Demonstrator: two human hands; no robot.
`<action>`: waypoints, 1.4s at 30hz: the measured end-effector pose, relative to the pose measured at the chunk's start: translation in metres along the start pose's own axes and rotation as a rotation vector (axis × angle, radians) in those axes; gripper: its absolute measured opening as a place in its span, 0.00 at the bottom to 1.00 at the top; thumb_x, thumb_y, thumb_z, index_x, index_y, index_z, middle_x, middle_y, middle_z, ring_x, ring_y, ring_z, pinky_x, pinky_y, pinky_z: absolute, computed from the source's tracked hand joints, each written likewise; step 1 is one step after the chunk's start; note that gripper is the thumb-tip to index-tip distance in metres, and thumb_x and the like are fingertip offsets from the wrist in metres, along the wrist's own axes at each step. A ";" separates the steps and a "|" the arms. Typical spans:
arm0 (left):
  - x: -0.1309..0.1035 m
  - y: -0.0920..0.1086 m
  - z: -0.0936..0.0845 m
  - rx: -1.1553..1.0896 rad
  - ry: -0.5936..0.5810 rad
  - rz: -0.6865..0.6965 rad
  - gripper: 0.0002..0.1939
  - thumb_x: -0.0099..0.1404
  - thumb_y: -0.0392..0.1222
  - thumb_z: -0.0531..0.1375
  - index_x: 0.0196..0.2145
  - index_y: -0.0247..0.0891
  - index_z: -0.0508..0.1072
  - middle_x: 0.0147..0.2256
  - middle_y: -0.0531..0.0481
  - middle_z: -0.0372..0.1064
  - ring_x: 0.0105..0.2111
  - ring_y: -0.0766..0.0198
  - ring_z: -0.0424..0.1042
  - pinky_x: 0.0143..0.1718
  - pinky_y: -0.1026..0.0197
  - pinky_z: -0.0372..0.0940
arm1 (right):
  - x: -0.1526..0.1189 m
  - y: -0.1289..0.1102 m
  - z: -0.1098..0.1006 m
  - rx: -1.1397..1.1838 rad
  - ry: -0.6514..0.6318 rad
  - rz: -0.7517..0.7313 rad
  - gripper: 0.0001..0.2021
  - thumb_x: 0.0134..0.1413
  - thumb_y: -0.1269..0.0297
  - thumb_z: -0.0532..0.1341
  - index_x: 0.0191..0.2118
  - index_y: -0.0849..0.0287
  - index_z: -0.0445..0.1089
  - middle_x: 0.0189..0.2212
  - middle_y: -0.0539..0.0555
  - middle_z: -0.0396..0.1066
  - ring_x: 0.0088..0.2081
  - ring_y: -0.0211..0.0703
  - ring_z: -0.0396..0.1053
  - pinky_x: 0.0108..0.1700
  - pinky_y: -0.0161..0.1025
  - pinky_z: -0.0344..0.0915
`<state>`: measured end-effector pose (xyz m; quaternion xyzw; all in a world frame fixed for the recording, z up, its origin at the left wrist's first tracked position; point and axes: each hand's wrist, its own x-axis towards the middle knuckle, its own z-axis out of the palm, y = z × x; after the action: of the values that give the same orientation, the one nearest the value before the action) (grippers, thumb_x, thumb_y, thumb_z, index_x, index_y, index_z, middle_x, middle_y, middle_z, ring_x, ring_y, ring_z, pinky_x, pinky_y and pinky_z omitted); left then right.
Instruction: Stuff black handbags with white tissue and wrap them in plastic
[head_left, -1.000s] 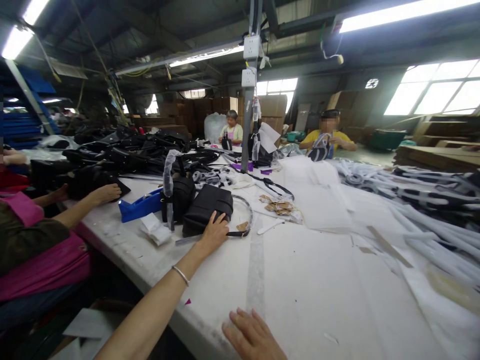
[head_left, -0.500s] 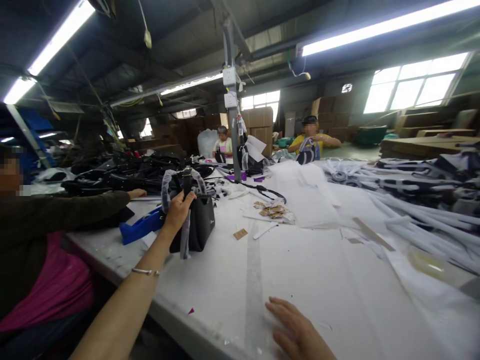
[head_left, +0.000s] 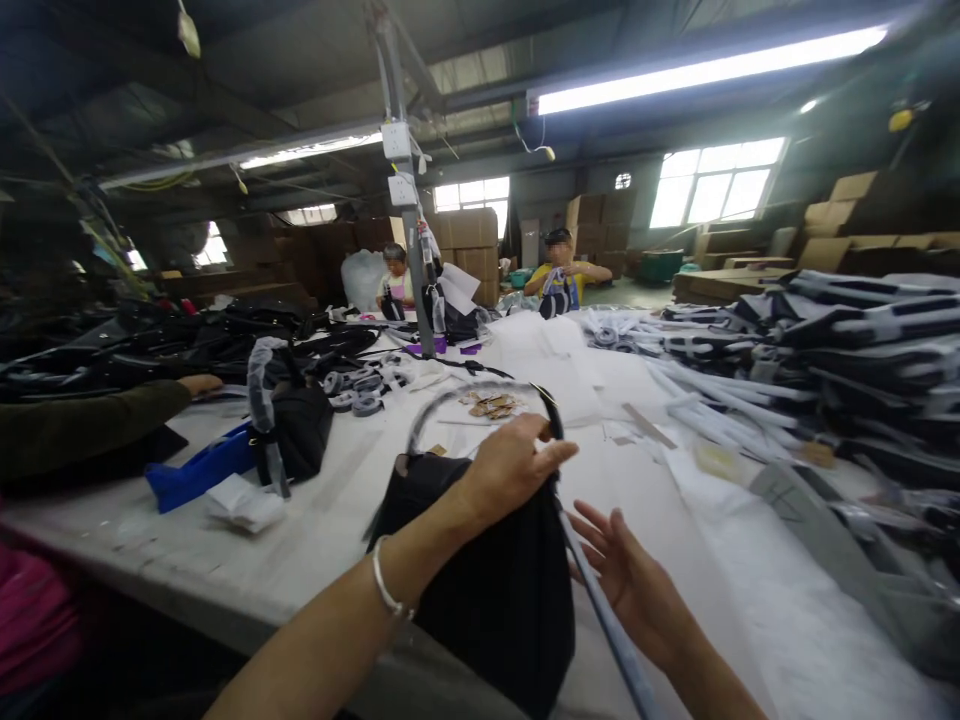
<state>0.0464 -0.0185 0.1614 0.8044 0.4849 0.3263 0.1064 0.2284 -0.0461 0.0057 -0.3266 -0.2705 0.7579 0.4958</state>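
A black handbag (head_left: 495,590) hangs tilted over the near table edge, close in front of me. My left hand (head_left: 510,465) is closed on its arched handle (head_left: 442,395), near the handle's right end. From the bag's right side a grey wrapped strap (head_left: 611,625) runs down towards me. Just right of that strap, my right hand (head_left: 630,575) has its fingers spread; whether the fingertips touch the strap or bag I cannot tell. Farther left stands a second black handbag (head_left: 304,430), its handle (head_left: 261,385) in clear wrapping.
Left on the white table (head_left: 217,560) lie a blue piece (head_left: 199,470) and crumpled white paper (head_left: 244,500). Brown tags (head_left: 491,404) sit beyond the bag. Wrapped black pieces (head_left: 885,350) pile up at right. A metal post (head_left: 421,280) rises mid-table. A co-worker's sleeve (head_left: 97,420) reaches in from the left.
My left hand has let go of the smaller handbag at left and now grips another one nearer me. My right hand has come up beside it. The view has turned right.
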 end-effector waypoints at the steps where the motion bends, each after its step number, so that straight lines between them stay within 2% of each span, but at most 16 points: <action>1: 0.003 0.003 0.017 -0.020 -0.052 0.058 0.17 0.67 0.53 0.57 0.46 0.39 0.73 0.42 0.47 0.73 0.40 0.60 0.72 0.43 0.61 0.65 | -0.006 -0.007 -0.013 0.026 0.022 -0.001 0.32 0.55 0.39 0.60 0.58 0.55 0.66 0.59 0.60 0.66 0.57 0.54 0.67 0.53 0.48 0.69; 3: 0.005 0.000 0.037 -0.025 -0.145 0.106 0.17 0.68 0.51 0.57 0.50 0.42 0.72 0.48 0.49 0.73 0.47 0.61 0.71 0.50 0.61 0.63 | -0.018 -0.017 -0.037 0.052 0.066 0.007 0.34 0.54 0.38 0.60 0.59 0.55 0.63 0.59 0.60 0.66 0.57 0.54 0.66 0.53 0.48 0.70; 6: -0.005 -0.033 0.036 0.039 -0.208 0.006 0.13 0.68 0.49 0.55 0.45 0.46 0.75 0.47 0.52 0.74 0.49 0.61 0.70 0.54 0.61 0.60 | -0.034 -0.019 -0.057 0.008 0.172 0.031 0.38 0.51 0.40 0.64 0.64 0.52 0.55 0.61 0.60 0.63 0.56 0.54 0.68 0.51 0.48 0.71; 11: -0.034 -0.120 0.004 0.135 -0.166 -0.291 0.18 0.65 0.49 0.54 0.46 0.37 0.74 0.50 0.39 0.71 0.53 0.48 0.67 0.56 0.48 0.58 | -0.032 -0.006 -0.039 -0.170 0.293 0.075 0.48 0.47 0.44 0.68 0.68 0.48 0.43 0.60 0.61 0.63 0.52 0.54 0.71 0.42 0.44 0.74; 13: -0.048 -0.141 0.000 0.109 -0.213 -0.362 0.20 0.67 0.53 0.50 0.44 0.38 0.75 0.48 0.42 0.74 0.50 0.51 0.70 0.53 0.52 0.62 | -0.021 -0.005 -0.029 -0.252 0.324 0.043 0.51 0.46 0.43 0.68 0.69 0.49 0.40 0.61 0.63 0.62 0.53 0.55 0.70 0.37 0.42 0.74; 15: -0.061 -0.149 0.004 0.071 -0.246 -0.402 0.24 0.68 0.56 0.46 0.45 0.39 0.74 0.47 0.45 0.74 0.48 0.54 0.72 0.50 0.56 0.64 | -0.009 -0.008 -0.026 -0.323 0.342 -0.008 0.53 0.45 0.44 0.69 0.69 0.53 0.39 0.62 0.64 0.59 0.53 0.56 0.70 0.36 0.40 0.72; 18: -0.075 -0.139 0.011 0.014 -0.272 -0.419 0.26 0.68 0.60 0.46 0.49 0.40 0.72 0.46 0.46 0.75 0.47 0.55 0.73 0.47 0.58 0.65 | 0.004 -0.024 -0.043 -0.459 0.326 -0.021 0.50 0.46 0.44 0.68 0.69 0.56 0.43 0.61 0.66 0.61 0.52 0.55 0.71 0.39 0.41 0.71; 21: -0.082 -0.115 0.013 0.026 -0.368 -0.407 0.24 0.67 0.62 0.50 0.48 0.42 0.72 0.41 0.49 0.76 0.41 0.56 0.75 0.42 0.58 0.67 | 0.006 -0.052 -0.064 -0.668 0.330 -0.028 0.44 0.45 0.46 0.68 0.65 0.58 0.55 0.58 0.66 0.65 0.51 0.56 0.71 0.48 0.48 0.69; 24: -0.084 -0.087 0.017 0.221 -0.293 -0.327 0.19 0.66 0.54 0.56 0.50 0.44 0.71 0.47 0.47 0.75 0.46 0.53 0.74 0.45 0.54 0.67 | -0.006 -0.079 -0.060 -0.981 0.439 -0.268 0.36 0.41 0.50 0.70 0.57 0.57 0.67 0.58 0.62 0.66 0.57 0.60 0.65 0.59 0.55 0.60; 26: -0.085 -0.070 0.025 0.305 -0.220 -0.161 0.19 0.66 0.49 0.58 0.54 0.44 0.69 0.55 0.45 0.70 0.54 0.52 0.69 0.52 0.50 0.65 | -0.019 -0.087 -0.040 -1.135 0.391 -0.463 0.26 0.47 0.52 0.68 0.53 0.53 0.72 0.56 0.57 0.69 0.59 0.58 0.63 0.63 0.56 0.55; 29: -0.089 -0.053 0.046 0.307 -0.322 0.122 0.31 0.61 0.51 0.64 0.60 0.41 0.64 0.61 0.41 0.62 0.60 0.50 0.62 0.60 0.45 0.59 | -0.036 -0.079 -0.006 -1.323 0.030 -0.539 0.19 0.56 0.55 0.63 0.52 0.50 0.74 0.55 0.55 0.71 0.59 0.56 0.64 0.65 0.55 0.54; 31: -0.095 -0.049 0.062 0.315 -0.394 0.203 0.40 0.57 0.53 0.67 0.63 0.38 0.60 0.63 0.38 0.57 0.62 0.48 0.59 0.62 0.44 0.58 | -0.040 -0.061 0.005 -1.474 -0.207 -0.508 0.23 0.52 0.57 0.67 0.55 0.52 0.72 0.56 0.57 0.70 0.60 0.58 0.63 0.65 0.56 0.52; 32: -0.097 -0.050 0.069 0.323 -0.419 0.210 0.42 0.57 0.53 0.67 0.64 0.36 0.58 0.64 0.36 0.56 0.63 0.48 0.58 0.62 0.44 0.57 | -0.040 -0.051 0.007 -1.539 -0.272 -0.491 0.27 0.48 0.59 0.69 0.56 0.53 0.71 0.57 0.58 0.68 0.60 0.60 0.63 0.65 0.56 0.52; 36: -0.107 -0.059 0.090 0.346 -0.516 0.193 0.42 0.58 0.53 0.67 0.64 0.34 0.58 0.64 0.35 0.54 0.63 0.48 0.58 0.62 0.44 0.57 | -0.035 -0.020 -0.004 -1.712 -0.282 -0.439 0.36 0.41 0.65 0.73 0.59 0.57 0.68 0.59 0.63 0.64 0.59 0.65 0.63 0.64 0.59 0.55; 39: -0.111 -0.064 0.098 0.371 -0.517 0.208 0.39 0.61 0.52 0.64 0.64 0.32 0.58 0.63 0.34 0.55 0.62 0.47 0.59 0.61 0.43 0.59 | -0.034 -0.011 -0.010 -1.800 -0.278 -0.457 0.32 0.44 0.69 0.71 0.59 0.58 0.69 0.58 0.63 0.66 0.58 0.64 0.65 0.63 0.59 0.58; 42: -0.110 -0.065 0.092 0.358 -0.434 0.288 0.35 0.63 0.49 0.62 0.63 0.34 0.59 0.62 0.36 0.59 0.61 0.48 0.61 0.60 0.43 0.60 | -0.036 -0.012 -0.010 -1.859 -0.308 -0.547 0.27 0.51 0.72 0.66 0.58 0.57 0.69 0.57 0.61 0.68 0.57 0.60 0.67 0.60 0.56 0.62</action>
<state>0.0237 -0.0658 0.0129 0.9216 0.3817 0.0680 0.0168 0.2532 -0.0742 0.0161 -0.4106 -0.8875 0.1361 0.1590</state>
